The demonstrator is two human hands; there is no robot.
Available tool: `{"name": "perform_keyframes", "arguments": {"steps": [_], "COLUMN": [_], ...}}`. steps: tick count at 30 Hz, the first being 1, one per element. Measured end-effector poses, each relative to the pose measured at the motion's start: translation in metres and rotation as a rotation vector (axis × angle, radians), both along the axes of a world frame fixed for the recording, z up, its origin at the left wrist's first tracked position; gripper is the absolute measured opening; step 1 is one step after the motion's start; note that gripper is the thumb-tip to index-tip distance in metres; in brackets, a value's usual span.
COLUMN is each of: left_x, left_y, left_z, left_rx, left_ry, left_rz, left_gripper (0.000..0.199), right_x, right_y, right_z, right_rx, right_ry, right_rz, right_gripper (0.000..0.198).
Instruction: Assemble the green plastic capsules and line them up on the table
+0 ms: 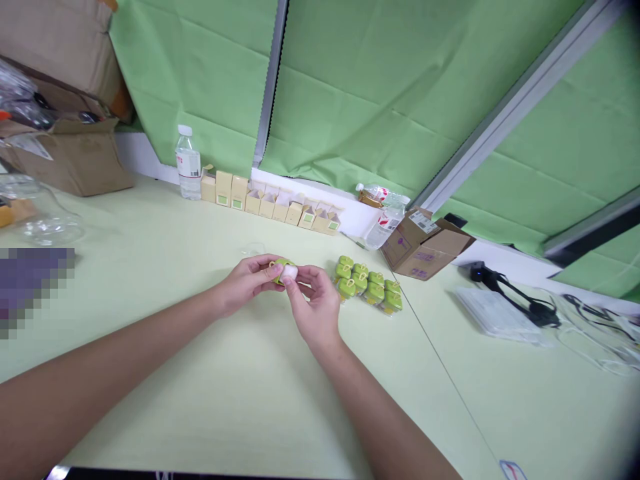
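Note:
My left hand (255, 277) is closed on a small green case (281, 264) with a yellow loop at its side. Against it, the fingers of my right hand (317, 300) pinch a small rounded white piece (289, 272); whether this sits inside the case or only touches it, I cannot tell. Just right of my hands stands a group of several small green-topped containers (374, 291) with yellow loops and clear lower parts. Behind my left hand lies a clear plastic piece (253, 249), hard to make out.
Along the wall runs a row of small cream boxes (267, 204), several with raised flaps. A water bottle (189, 165) stands at their left end. Cartons (75, 157) are at far left, and another cardboard box (423, 245) is at right. Beyond it lie a black headset (515, 293) and cables (595, 327).

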State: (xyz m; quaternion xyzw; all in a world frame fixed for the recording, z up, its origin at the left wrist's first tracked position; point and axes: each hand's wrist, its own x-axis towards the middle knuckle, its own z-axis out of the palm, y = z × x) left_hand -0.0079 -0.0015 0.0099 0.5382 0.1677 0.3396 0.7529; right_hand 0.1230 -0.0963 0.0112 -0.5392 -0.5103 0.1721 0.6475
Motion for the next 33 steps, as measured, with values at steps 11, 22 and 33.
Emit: {"name": "perform_keyframes", "arguments": {"steps": [11,22,33], "left_x": [-0.004,-0.006,-0.005], "left_y": [0.006,0.008,0.012], "left_z": [0.001,-0.001,-0.001], "left_rx": [-0.084,-0.187,0.120], "left_ry": [-0.050,-0.022,0.146], "left_rz": [-0.062,-0.126,0.045], "left_gripper": [0.030,0.034,0.035], "right_x": [0.017,0.013,0.021], "right_y": [0.014,0.008,0.013], "right_z": [-0.009,-0.008,-0.016], "right_rx": [-0.164,-0.167,-0.161], "right_ry": [0.238,-0.006,-0.046], "right_rz": [0.001,0.136,0.107], "right_gripper": [0.027,0.039,0.021]}}
